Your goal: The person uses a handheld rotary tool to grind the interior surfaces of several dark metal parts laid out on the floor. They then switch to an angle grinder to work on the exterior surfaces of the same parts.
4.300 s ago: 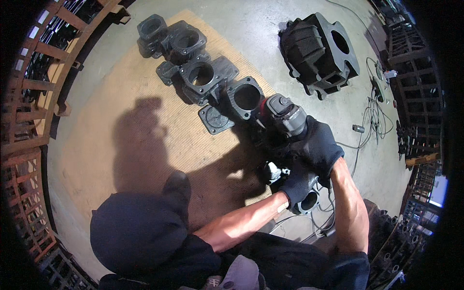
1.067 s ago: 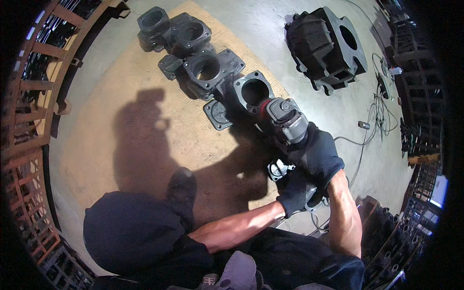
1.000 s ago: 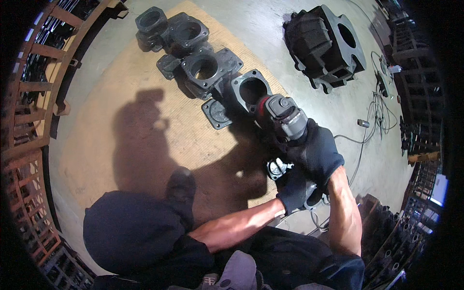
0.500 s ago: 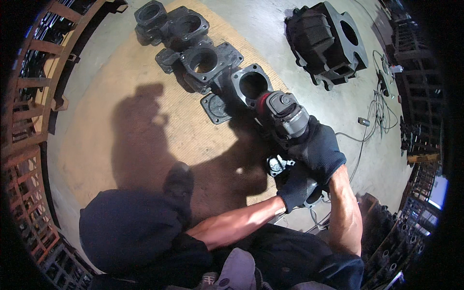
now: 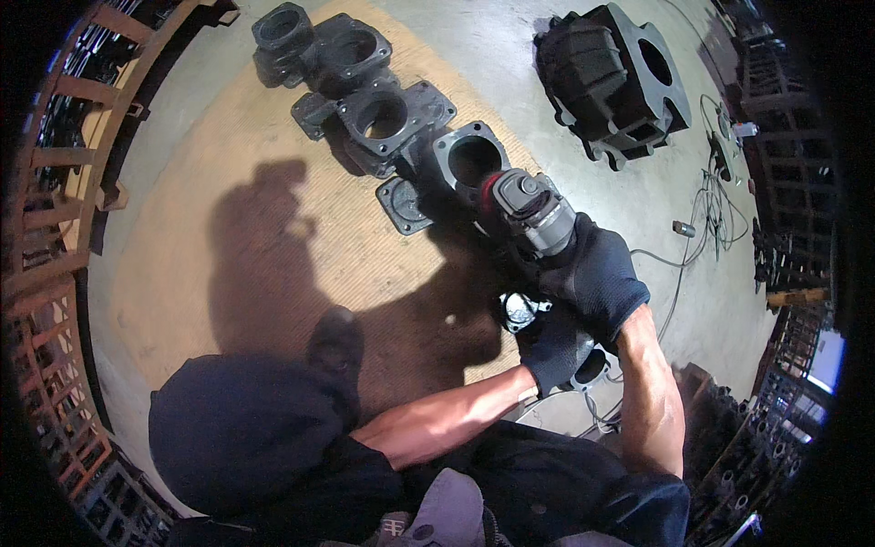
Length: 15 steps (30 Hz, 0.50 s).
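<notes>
My right hand (image 5: 597, 273), in a dark knit glove, is closed around a grey angle grinder (image 5: 533, 214). The grinder's head, with a red edge on its left side, is at the near rim of a dark metal casting (image 5: 469, 155) with a round bore and a square bolted flange. Just below, my gloved left hand (image 5: 551, 354) is low beside the casting's near end. Its fingers are hidden in shadow and under my right hand, so what it grips does not show. A shiny round metal flange (image 5: 519, 312) catches the light beside it.
Similar flanged castings (image 5: 378, 114) stand in a row on a tan corrugated mat (image 5: 182, 228). A large dark housing (image 5: 611, 87) sits on the concrete floor at the far right. Cables (image 5: 715, 210) lie to the right. Rusty metal racks (image 5: 55, 219) line the left side.
The grinder and my right hand have shifted slightly left along the casting's rim. My left hand stays about where it was. The whole view has moved a little.
</notes>
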Each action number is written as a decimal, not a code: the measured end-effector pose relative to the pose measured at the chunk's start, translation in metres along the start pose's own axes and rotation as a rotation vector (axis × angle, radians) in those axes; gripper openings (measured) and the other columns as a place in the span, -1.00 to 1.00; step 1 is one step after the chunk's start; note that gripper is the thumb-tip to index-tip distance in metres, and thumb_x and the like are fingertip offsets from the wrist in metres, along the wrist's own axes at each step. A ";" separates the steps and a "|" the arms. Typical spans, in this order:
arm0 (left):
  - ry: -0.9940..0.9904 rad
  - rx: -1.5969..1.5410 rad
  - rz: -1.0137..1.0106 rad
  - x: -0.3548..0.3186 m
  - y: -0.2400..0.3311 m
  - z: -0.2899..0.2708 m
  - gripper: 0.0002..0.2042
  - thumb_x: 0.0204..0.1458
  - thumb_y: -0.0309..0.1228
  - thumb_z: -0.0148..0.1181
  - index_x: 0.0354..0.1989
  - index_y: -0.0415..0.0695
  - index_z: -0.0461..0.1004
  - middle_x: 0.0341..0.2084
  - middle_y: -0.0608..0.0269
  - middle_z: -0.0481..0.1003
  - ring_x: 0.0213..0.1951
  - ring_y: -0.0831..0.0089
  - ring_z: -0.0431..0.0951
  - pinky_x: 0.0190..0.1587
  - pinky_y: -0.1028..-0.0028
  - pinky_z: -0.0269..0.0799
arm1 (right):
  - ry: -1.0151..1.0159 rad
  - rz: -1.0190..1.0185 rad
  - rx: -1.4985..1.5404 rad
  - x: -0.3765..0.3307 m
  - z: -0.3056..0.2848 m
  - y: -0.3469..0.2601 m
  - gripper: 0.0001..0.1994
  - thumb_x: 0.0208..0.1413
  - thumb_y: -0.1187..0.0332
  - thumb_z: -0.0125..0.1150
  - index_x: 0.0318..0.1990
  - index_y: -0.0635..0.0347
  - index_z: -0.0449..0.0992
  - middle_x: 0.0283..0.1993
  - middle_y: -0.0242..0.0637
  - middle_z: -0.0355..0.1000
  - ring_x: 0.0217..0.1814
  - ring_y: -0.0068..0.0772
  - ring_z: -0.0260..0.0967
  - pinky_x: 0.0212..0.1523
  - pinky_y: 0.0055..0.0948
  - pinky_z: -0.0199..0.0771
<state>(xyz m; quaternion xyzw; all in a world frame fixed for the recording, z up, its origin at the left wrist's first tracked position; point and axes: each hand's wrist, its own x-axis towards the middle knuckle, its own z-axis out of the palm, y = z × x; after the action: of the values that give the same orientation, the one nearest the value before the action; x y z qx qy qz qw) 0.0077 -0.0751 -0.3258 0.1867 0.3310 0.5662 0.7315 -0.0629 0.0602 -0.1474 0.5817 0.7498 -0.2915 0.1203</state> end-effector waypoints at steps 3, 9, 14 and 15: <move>-0.003 -0.123 -0.069 -0.004 0.008 0.004 -0.68 0.17 -0.42 0.03 0.07 -0.26 0.32 -0.03 0.11 0.40 0.05 0.40 0.37 0.14 0.42 0.29 | 0.004 -0.009 0.024 -0.003 0.002 0.004 -0.45 -0.29 0.19 0.42 -0.10 0.32 0.47 -0.30 0.09 0.54 -0.22 0.07 0.54 -0.17 -0.23 0.53; -0.045 0.147 -0.041 -0.010 0.048 0.007 -0.66 0.23 -0.45 -0.03 0.16 -0.26 0.26 0.05 0.10 0.37 0.13 0.43 0.31 0.23 0.45 0.21 | -0.032 0.052 -0.025 -0.002 0.004 -0.005 -0.48 -0.29 0.24 0.40 -0.09 0.27 0.49 -0.31 0.05 0.55 -0.22 0.04 0.55 -0.16 -0.26 0.54; -0.094 0.344 0.012 0.003 0.041 0.017 -0.65 0.22 -0.39 -0.02 0.13 -0.27 0.29 0.03 0.04 0.38 0.11 0.38 0.33 0.19 0.43 0.25 | 0.053 0.070 0.092 -0.003 -0.012 0.016 -0.42 -0.31 0.14 0.42 -0.11 0.33 0.47 -0.26 0.14 0.54 -0.16 0.12 0.53 -0.10 -0.21 0.53; -0.133 0.462 0.036 0.003 0.059 0.031 -0.65 0.22 -0.38 -0.01 0.12 -0.27 0.30 0.02 0.04 0.39 0.10 0.37 0.34 0.17 0.43 0.26 | 0.083 0.089 0.078 -0.006 -0.017 0.028 -0.42 -0.30 0.14 0.41 -0.11 0.33 0.47 -0.27 0.14 0.54 -0.16 0.12 0.53 -0.10 -0.21 0.53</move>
<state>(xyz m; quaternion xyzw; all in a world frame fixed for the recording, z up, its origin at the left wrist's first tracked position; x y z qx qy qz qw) -0.0117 -0.0519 -0.2666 0.3919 0.3995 0.4747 0.6793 -0.0320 0.0697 -0.1391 0.6304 0.7156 -0.2904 0.0793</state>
